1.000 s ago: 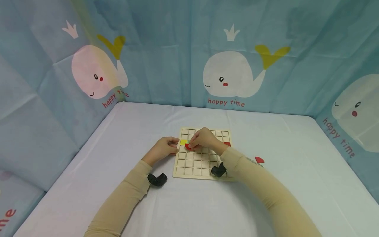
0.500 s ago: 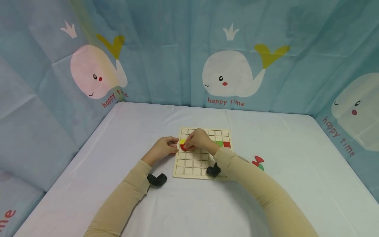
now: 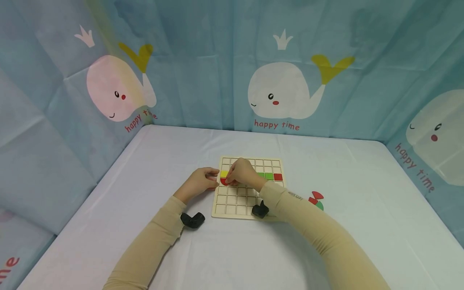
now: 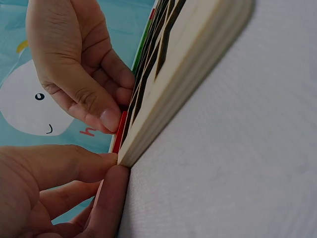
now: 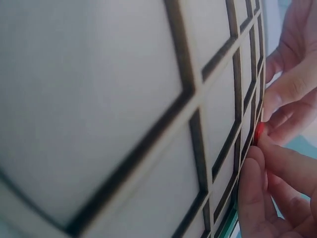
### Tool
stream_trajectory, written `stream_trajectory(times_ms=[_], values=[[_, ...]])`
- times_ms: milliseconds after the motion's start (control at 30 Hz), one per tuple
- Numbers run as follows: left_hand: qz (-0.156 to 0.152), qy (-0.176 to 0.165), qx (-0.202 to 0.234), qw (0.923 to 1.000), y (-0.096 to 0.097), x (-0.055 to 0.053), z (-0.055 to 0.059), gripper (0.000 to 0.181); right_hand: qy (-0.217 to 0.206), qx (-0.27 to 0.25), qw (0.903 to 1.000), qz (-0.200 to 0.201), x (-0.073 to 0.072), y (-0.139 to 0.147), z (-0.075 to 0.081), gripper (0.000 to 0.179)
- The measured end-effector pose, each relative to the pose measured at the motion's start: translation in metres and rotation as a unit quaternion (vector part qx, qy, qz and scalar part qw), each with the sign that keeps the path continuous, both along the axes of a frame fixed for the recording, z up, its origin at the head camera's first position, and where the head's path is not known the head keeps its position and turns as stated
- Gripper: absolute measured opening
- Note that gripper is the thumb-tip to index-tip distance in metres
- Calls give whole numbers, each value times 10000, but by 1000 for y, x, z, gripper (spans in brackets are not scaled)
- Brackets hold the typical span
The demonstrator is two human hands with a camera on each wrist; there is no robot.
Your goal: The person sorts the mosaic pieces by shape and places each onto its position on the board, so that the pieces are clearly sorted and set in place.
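Left fingers [image 4: 111, 198] pinch the wooden board [image 4: 185, 72].

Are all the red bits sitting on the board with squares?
No, the head view shows a red fan-shaped piece lying on the white table, right of the board.

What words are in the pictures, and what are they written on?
"happy time": on the blue curtain, under the middle whale.
"happy time": by the right whale.
"happy ti…e": under the left whale, one letter unclear at a fold.
"…e": curtain's left edge, cut off.
Right sleeve: print too small to read.
Left wrist view: red lettering on curtain, unclear.
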State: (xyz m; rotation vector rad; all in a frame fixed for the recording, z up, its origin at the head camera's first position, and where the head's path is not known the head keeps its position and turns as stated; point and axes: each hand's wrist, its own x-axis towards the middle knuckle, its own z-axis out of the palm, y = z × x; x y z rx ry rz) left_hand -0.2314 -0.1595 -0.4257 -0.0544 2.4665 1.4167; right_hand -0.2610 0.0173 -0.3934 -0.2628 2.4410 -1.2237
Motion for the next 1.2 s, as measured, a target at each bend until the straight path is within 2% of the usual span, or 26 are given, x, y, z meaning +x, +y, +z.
stream_trajectory(times_ms=[233,433,767,1200], values=[[27,31,-41,10000,1,-1,-3,52,324,223,9990,189,2,16,5,5],[73,-6,-8,10000,1,-1,-5,53,-76,-258,9996,24,0,58,16,15],[89,-18,-58,9999,-2,-1,-1,54,-172,-149,9996,-153,0,115,17,17],[116,-54,-3,9999,2,-2,-5,53,-335,822,9938,-674,4,170,16,25]])
